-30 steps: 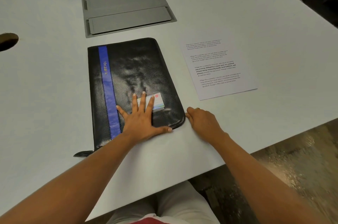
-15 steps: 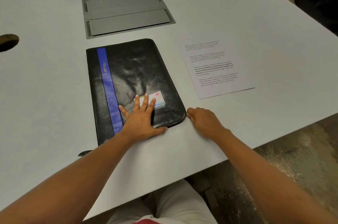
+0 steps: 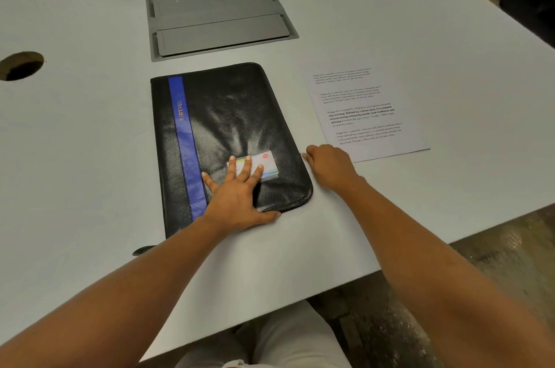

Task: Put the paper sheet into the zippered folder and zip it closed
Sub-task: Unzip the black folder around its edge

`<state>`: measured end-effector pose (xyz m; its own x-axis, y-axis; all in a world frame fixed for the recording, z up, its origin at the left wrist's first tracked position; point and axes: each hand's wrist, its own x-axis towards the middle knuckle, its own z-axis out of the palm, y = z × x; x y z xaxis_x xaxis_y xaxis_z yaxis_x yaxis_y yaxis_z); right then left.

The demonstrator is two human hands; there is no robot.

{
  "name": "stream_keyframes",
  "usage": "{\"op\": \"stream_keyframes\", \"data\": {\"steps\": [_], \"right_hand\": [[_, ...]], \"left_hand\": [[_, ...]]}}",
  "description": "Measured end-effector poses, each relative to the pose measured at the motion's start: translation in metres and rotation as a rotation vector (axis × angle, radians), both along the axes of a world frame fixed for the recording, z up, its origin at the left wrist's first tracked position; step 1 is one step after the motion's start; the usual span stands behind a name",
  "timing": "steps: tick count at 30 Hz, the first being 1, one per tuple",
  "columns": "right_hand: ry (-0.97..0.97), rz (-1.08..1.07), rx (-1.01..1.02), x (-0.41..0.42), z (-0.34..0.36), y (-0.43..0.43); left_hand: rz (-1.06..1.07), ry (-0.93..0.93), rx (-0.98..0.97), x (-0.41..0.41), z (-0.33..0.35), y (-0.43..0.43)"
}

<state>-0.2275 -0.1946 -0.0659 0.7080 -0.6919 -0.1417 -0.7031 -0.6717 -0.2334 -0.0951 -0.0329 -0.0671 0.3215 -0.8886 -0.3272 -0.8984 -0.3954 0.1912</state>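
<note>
- The left hand (image 3: 237, 199) lies flat, fingers spread, pressing the zippered folder (image 3: 228, 115) onto the worktop (image 3: 90, 142); keep that weight steady.
- The right hand (image 3: 330, 167) curls at the folder's right edge; whether it pinches the zip pull, I cannot tell.
- Likely step: unzipping. Draw the pull along the edge, slowing at corners.
- The paper sheet (image 3: 366, 115) lies just right of the folder, outside it.

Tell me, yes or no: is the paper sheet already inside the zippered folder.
No, the paper sheet lies flat on the table to the right of the zippered folder, fully outside it.
</note>
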Motion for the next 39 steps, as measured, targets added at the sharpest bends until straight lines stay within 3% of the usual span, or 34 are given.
{"op": "stream_keyframes", "data": {"steps": [9,28,39], "right_hand": [[0.022,0.055,0.116,-0.002,0.001,-0.011],[-0.002,0.052,0.304,-0.057,0.004,0.056],[0.041,0.04,0.229,-0.049,0.001,0.091]], "left_hand": [[0.004,0.013,-0.019,0.001,-0.002,0.0],[-0.013,0.02,-0.009,0.001,0.0,0.002],[-0.015,0.028,0.01,0.002,0.0,0.001]]}}
